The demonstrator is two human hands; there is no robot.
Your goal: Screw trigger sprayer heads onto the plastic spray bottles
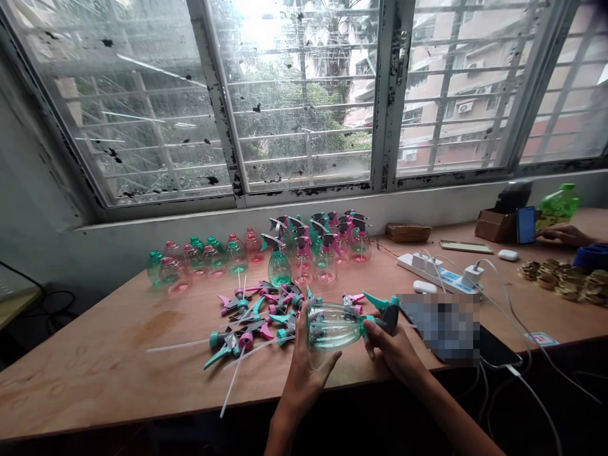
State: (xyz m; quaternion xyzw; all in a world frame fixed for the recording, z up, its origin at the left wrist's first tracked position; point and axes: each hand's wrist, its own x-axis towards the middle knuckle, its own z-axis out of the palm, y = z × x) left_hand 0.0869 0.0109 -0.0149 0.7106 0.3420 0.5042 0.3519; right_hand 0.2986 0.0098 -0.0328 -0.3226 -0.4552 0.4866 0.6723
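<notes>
A clear green spray bottle (334, 330) lies sideways in the air above the table's front edge. My left hand (305, 364) is closed around its base end, with the thumb below. At the neck, the fingers of my right hand (387, 345) pinch the green collar of the spray head (387, 315), which sits on the bottle's mouth. Whether the collar is fully screwed down I cannot tell. Just left of my hands lies a loose pile of pink, green and grey spray heads (247, 332) with white dip tubes. Behind it stand several bottles with spray heads fitted (304, 259).
Bottles without heads (216, 258) stand at the back left. To the right are a power strip (439, 277) with chargers and cables, a phone (496, 345), a cardboard box (494, 225) and gold-coloured pieces (565, 278). Another person's hand (565, 234) rests at the far right.
</notes>
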